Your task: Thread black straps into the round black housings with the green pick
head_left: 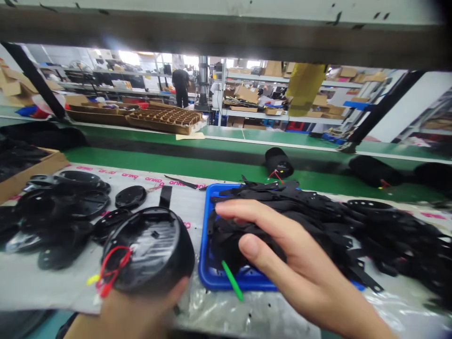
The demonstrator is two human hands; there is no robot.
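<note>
I take the blue tray [212, 278] as my landmark. My right hand [282, 263] lies over its near half, fingers spread and loosely curled, resting on the heap of black straps [318, 221] that fills the tray and spills off its right side onto the bench [35, 282]; the fingertips touch the straps, but I cannot tell whether any one strap is actually pinched, since nothing is lifted clear of the pile. Left of the tray, just beside its near corner, my left hand [165, 296] holds a round black housing [148, 249] from below, thumb against its lower rim, open face turned up toward me; red wires [115, 268] with a yellow end hang off its left edge. A thin green stick [232, 281] lies across the tray's near wall. As I judge it, the housing in hand has no strap on it yet, so the piece is at an early stage: held and presented, with a strap to be picked out. Further left of the tray sits a cluster of flat black round plates [70, 207], apparently stock waiting. Beyond the tray, on the green conveyor belt [212, 165], one black cylindrical unit [278, 162] lies on its side, and darker shapes sit further right, too blurred to read.
</note>
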